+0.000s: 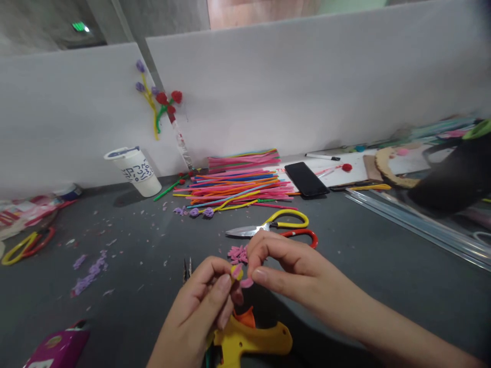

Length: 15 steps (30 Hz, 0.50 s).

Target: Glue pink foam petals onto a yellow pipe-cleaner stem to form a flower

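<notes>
My left hand [205,301] pinches a small yellow pipe-cleaner flower [237,272] with pink bits on its head. Just to its right, my right hand [282,260] has thumb and forefinger closed at a short pink pipe-cleaner piece [246,282], which lies against the flower. Under both hands is a yellow glue gun [257,341] with an orange part, half covered by my left hand. A small heap of pink cut pieces [238,253] lies behind the fingers. Beyond it, scissors [264,227] with yellow and red handles rest with their blades pointing left.
Bundled coloured pipe cleaners [238,186] lie at the back beside a phone [306,179]. A white cup [134,171] stands back left. Pliers [187,269] poke out behind my left hand. Purple scraps [90,273], a purple box [59,347], and clear glue sticks [418,225] flank the work area.
</notes>
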Tool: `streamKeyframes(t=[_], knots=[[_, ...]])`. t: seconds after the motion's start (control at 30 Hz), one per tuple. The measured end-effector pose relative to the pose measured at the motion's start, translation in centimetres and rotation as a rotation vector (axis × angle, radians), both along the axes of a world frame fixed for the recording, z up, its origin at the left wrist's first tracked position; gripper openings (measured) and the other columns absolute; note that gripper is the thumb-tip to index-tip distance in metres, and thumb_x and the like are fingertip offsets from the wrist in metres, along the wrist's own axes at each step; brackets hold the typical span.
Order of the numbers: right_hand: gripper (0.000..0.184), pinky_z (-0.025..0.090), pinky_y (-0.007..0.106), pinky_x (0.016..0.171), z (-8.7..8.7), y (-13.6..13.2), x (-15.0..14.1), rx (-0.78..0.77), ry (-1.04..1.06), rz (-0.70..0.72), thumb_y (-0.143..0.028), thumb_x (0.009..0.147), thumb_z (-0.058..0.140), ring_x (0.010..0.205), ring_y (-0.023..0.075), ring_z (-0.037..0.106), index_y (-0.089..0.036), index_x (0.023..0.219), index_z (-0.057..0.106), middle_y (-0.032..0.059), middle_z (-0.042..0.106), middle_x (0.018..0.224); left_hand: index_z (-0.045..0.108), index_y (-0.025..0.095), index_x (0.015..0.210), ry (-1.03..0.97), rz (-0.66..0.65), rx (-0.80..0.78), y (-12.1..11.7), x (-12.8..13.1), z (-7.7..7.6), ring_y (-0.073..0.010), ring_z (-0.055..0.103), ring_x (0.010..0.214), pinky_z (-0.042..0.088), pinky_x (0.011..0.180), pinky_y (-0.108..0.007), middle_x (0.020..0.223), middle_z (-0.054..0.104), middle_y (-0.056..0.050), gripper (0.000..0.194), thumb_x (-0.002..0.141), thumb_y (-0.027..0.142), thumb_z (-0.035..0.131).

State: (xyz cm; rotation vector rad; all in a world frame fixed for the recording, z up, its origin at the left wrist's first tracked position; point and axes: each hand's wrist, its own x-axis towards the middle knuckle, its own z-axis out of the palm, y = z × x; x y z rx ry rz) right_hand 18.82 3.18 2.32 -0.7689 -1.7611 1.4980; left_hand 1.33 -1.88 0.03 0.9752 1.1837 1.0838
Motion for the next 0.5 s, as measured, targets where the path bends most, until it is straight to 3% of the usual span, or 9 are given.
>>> streamKeyframes(t=[0.13,0.5], knots=[[0.013,0.039,0.027,0.075,-0.15,0.03,-0.05,-0.025,-0.013,0.007,-0.025,0.085,0.059,0.08,0.0143,0.051,-0.019,0.073,0.06,-0.0011,0.055,0.081,0.064,0.019,0.078,-0.022,-0.029,-0.012,0.28,0.04,-0.14,-0.0049,0.036,0.047,0.03,0.048,-0.017,0.062,0.056,0.005,0.023,0.079,0.042,0.067],[0.011,0.042,0.026,0.072,-0.29,0.21,-0.27,0.013,-0.072,-0.081,-0.019,0.082,0.065,0.078,0.0139,0.055,-0.018,0.071,0.063,-0.0012,0.059,0.079,0.065,0.022,0.074,0.22,0.032,0.081,-0.43,0.79,0.38,-0.0094,0.04,0.051,0.03,0.047,-0.02,0.059,0.053,0.005,0.02,0.08,0.041,0.063]])
